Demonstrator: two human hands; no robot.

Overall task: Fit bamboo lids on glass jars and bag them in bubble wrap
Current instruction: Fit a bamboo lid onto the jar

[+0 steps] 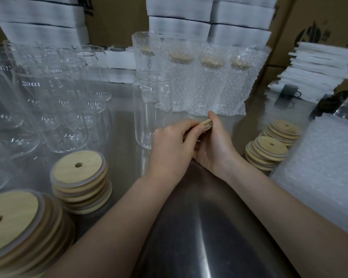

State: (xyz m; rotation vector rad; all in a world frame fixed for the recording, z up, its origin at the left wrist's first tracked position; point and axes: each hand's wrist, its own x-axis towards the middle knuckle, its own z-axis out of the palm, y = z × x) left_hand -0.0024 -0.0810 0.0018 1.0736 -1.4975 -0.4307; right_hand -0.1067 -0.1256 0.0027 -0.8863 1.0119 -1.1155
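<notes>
Just above the middle of the dull steel table (209, 227), both hands meet on one round pale bamboo lid (207, 123): the left hand (169, 147) pinches its near edge with curled fingers, and the right hand (215, 145) cups it from the other side, thumb laid along the rim. That lid stands on edge, its face turned sideways rather than up. A tall clear glass jar (149, 109), bare and unlidded, stands upright just beside the left hand, ahead and to the left of the lid, its open mouth well above the hands. So the left hand is the nearer one, and I judge the lid must rise, tip flat and travel leftward to seat on that mouth. Behind stands a row of lidded jars in bubble wrap (205, 83); a white stack of bubble-wrap bags (325, 161) lies to the right
</notes>
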